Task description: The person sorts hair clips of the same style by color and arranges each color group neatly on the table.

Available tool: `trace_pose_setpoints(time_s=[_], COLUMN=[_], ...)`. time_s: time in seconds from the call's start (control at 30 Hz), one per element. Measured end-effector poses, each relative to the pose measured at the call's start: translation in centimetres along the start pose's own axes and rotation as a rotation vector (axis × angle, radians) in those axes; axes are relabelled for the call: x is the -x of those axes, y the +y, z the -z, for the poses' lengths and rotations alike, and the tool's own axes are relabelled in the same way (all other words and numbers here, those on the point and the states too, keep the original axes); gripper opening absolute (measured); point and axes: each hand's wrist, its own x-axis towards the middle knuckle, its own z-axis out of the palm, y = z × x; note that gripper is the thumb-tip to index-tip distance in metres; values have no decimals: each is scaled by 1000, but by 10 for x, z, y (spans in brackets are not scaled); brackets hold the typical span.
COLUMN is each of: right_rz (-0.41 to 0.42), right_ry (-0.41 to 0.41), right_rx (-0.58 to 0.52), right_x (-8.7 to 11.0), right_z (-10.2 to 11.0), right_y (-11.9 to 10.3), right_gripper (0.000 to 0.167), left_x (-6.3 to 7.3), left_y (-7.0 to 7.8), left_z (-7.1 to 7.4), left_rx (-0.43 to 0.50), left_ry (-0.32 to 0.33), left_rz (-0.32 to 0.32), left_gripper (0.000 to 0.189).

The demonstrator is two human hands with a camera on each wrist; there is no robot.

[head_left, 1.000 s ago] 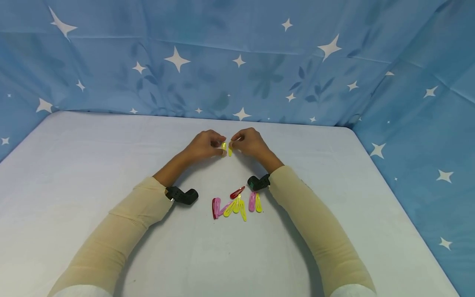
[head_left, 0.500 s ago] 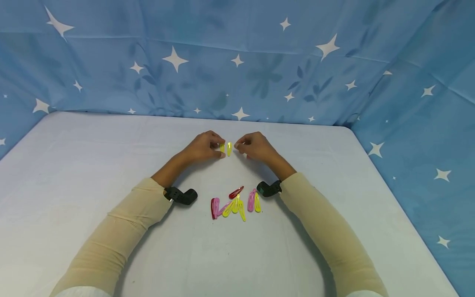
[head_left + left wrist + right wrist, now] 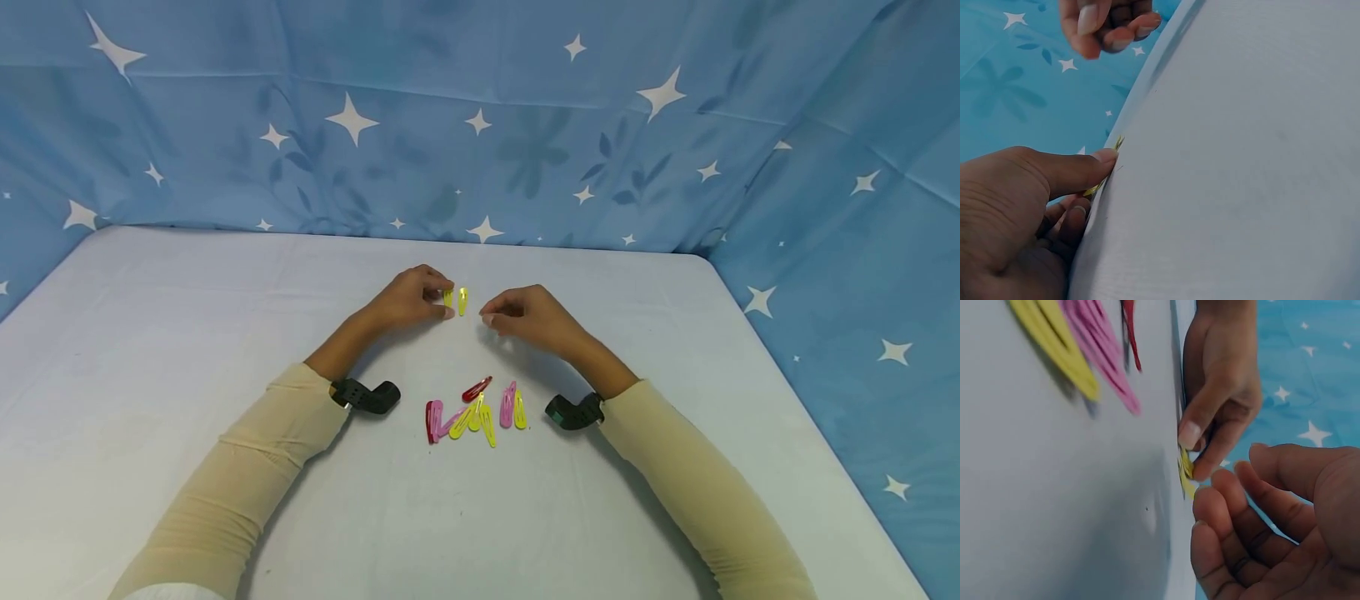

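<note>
Yellow, slender, glossy hair clips [image 3: 462, 301] sit paired far-centre, the left one [image 3: 448, 299] pinched by the left hand [image 3: 411, 298], the empty right hand [image 3: 538, 317] loosely curled; alignment seems in hand, calling next for gentle release.

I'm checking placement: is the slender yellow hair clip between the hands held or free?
Free: the clip touches neither left hand nor right hand.

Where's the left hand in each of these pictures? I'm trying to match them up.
Head: the left hand is just left of centre.
Left wrist: large, at lower left.
Right wrist: upper part, right of centre, reaching down from the top edge.
Shared landmark: the blue star-print curtain, visible in all three.
</note>
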Motion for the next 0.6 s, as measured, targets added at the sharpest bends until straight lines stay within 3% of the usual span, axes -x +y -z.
trace_pose_setpoints(time_s=[0.6], right_rz=[122], right_ry=[-127], right_rx=[-22], right_x=[61], right_z=[-19], right_y=[-9], right_gripper=[18], left_x=[1], left_y=[-4], left_z=[-2], left_rx=[15], left_ry=[34], left_rz=[-23], left_gripper=[46])
